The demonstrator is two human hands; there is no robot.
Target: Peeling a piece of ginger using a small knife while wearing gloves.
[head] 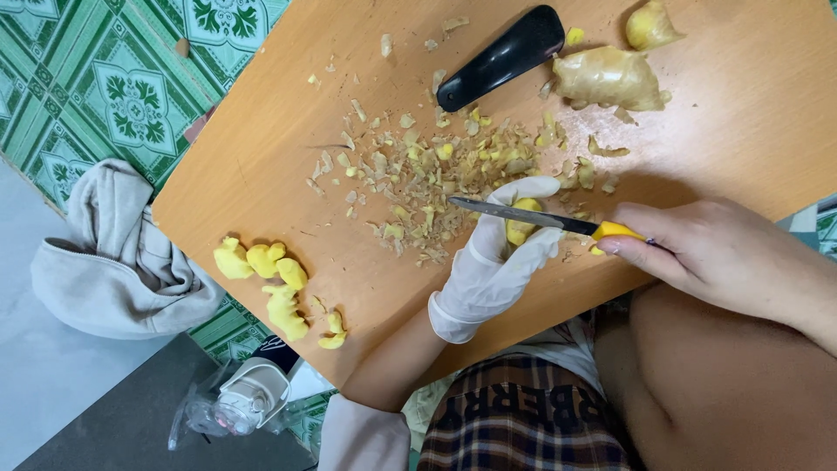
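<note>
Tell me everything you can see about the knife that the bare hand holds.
The knife is small, with a narrow grey metal blade and a yellow handle, seemingly plastic. It lies nearly level, tip pointing left. The bare right hand grips the handle, hiding most of it. The blade rests across a yellow peeled ginger piece held in the gloved left hand, above the wooden board and its peelings.

The single head-worn camera looked steeply down, close over the wooden board [261, 166], with the wearer's lap at six o'clock and tiled floor [113, 78] at ten.
</note>
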